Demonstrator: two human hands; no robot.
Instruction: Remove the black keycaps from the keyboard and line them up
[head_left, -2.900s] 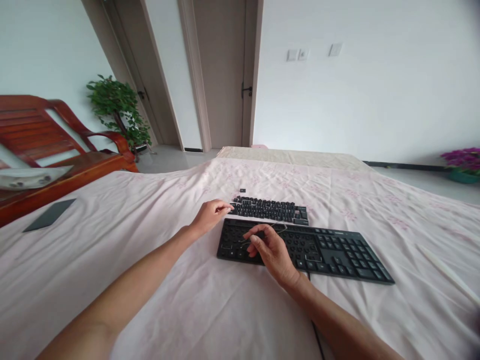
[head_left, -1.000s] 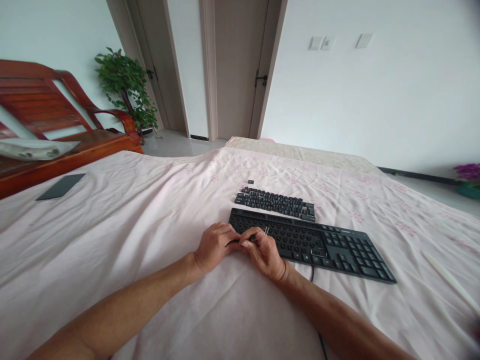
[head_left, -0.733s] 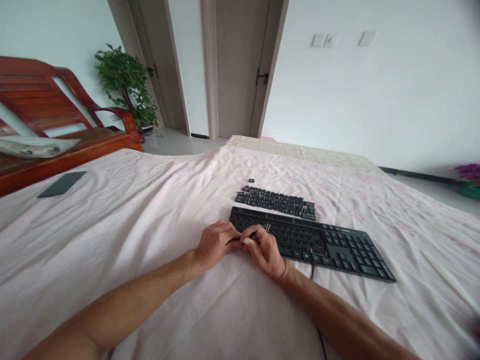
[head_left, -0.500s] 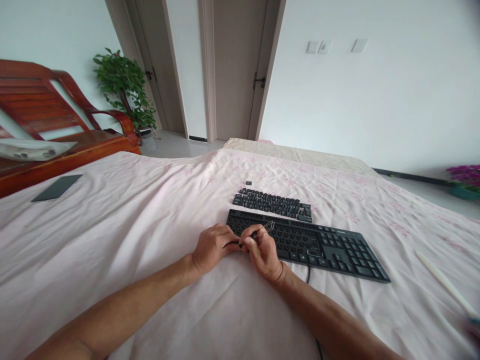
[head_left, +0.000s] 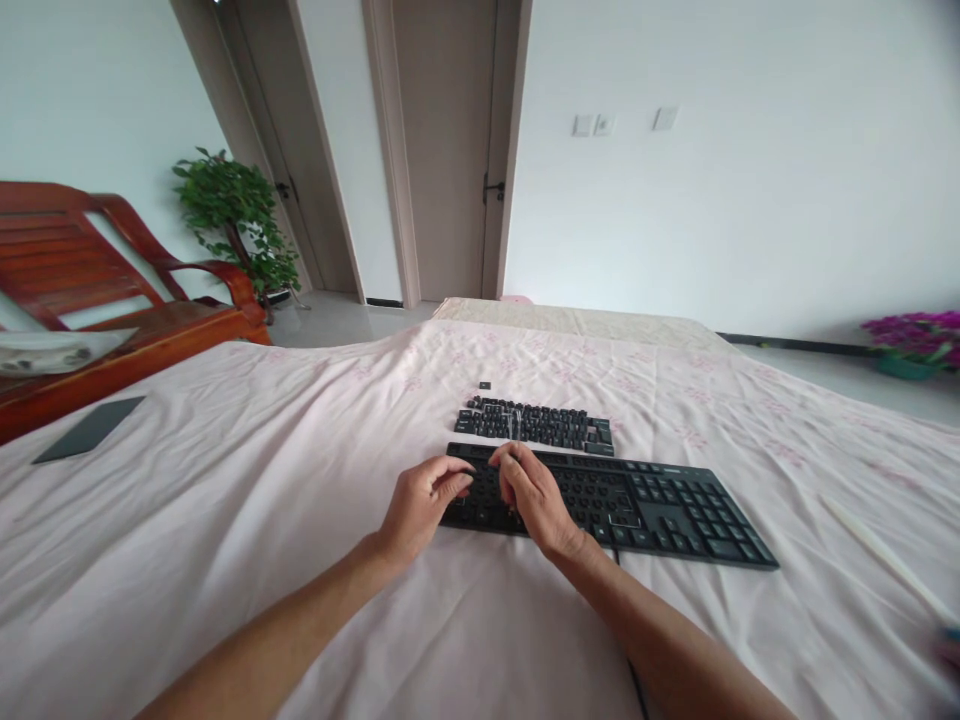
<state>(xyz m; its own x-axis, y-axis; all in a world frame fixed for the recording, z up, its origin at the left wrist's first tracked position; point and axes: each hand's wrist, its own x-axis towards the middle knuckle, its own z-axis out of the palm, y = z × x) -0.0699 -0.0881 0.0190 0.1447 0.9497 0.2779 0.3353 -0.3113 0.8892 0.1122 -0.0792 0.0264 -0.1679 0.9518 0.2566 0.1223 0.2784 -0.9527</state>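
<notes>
A black keyboard lies on the pink-white cloth, many of its left-side keys bare of their caps. Over its left end, my left hand has thumb and fingertips brought together; whatever is between them is too small and dark to make out. My right hand is closed round a wire keycap puller, whose thin wire loops stick up past the fingers. Just behind the keyboard, the removed keycaps are laid out in rows. One loose keycap sits apart, beyond them.
A dark flat panel rests on the cloth at left. At right lies a long pale stick-like thing. The keyboard's cable runs toward me under my right forearm. A wooden bench and potted plant stand beyond.
My hands have moved apart from each other. The puller's wires have swung from pointing right to pointing up. The view has tilted up and turned slightly right.
</notes>
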